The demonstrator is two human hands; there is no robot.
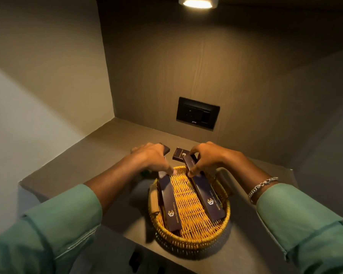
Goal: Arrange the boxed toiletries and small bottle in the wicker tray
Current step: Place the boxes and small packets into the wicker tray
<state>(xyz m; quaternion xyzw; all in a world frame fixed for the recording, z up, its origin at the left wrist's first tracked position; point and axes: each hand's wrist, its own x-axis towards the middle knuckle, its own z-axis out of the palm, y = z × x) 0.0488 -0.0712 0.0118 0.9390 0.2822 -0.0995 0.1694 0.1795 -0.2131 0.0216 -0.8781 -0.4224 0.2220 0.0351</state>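
Observation:
A round yellow wicker tray (pixel 188 237) with wooden handles sits on the counter in front of me. Two long dark boxes with gold logos lie in it. My left hand (pixel 152 157) grips the far end of the left long box (pixel 169 204). My right hand (pixel 210 157) pinches the far end of the right long box (pixel 206 192). A small dark box (pixel 179 154) lies on the counter just behind the tray, between my hands. Another dark box (pixel 27 149) peeks out under my left hand. A dark green object (pixel 146 173), partly hidden by my left wrist, may be the small bottle.
The counter (pixel 111 147) is a brown shelf in a niche, with walls at the left and back. A black socket panel (pixel 197 113) is set in the back wall. A ceiling lamp (pixel 198 1) shines from above. The counter's front edge runs close under the tray.

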